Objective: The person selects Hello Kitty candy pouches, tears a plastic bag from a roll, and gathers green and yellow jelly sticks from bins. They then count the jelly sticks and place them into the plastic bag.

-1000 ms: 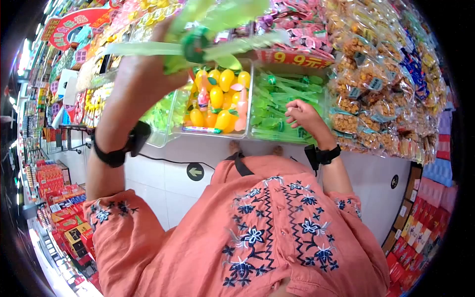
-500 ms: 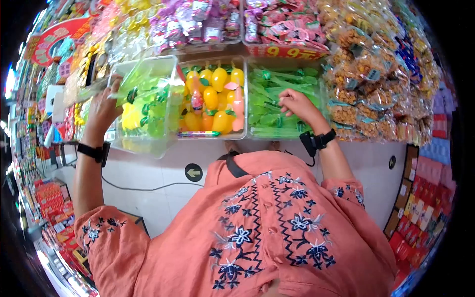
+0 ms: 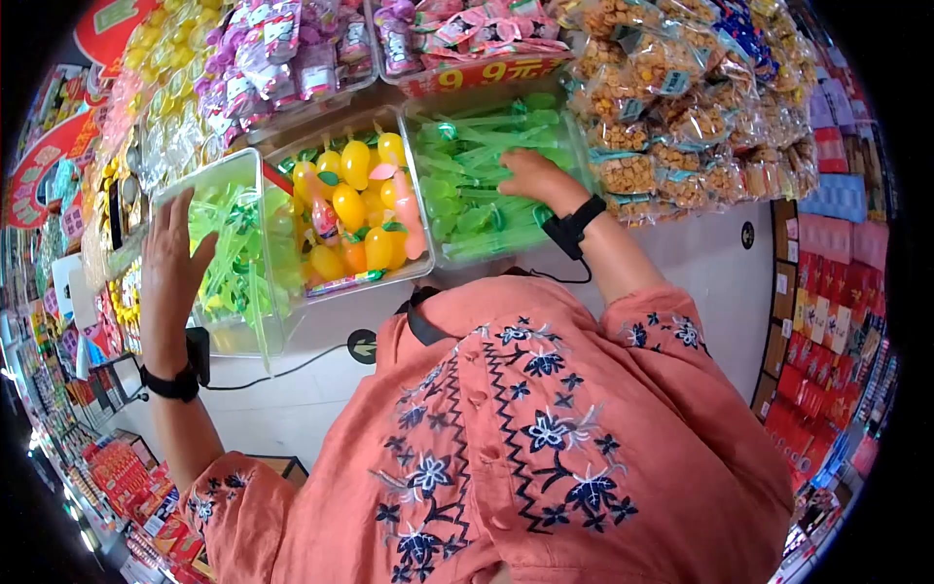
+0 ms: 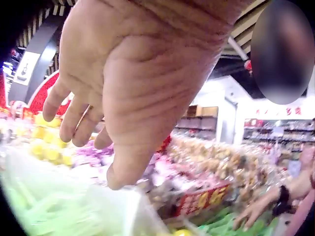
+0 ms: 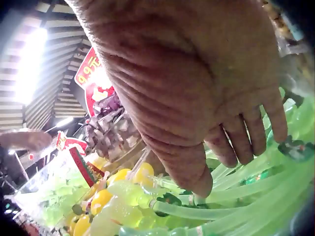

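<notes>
My left hand (image 3: 170, 268) is held over the left edge of a clear bin (image 3: 273, 331), fingers straight and nothing in them. Inside that bin lie translucent green fruit-shaped packs (image 3: 233, 234) with long pale stems, one stem hanging toward the front. My right hand (image 3: 540, 182) reaches into another bin (image 3: 457, 261) to the right, its loosely bent fingers down at more long green stems (image 3: 467, 200). In the right wrist view, the fingertips (image 5: 229, 157) come right to the green stems (image 5: 206, 214), with no pack gripped.
Between the two green bins stands a bin of yellow mango-shaped packs (image 3: 348, 206) with a pink bottle-shaped one. Behind are purple bags (image 3: 282, 49) and a red price sign (image 3: 486, 73). Bagged brown snacks (image 3: 671, 117) pile up at the right. A cable (image 3: 282, 373) hangs below the left wrist.
My left hand came down from high with a green stemmed pack, let it go at the left bin, and straightened its fingers. My right hand's curled fingers have loosened and lowered onto the green stems.
</notes>
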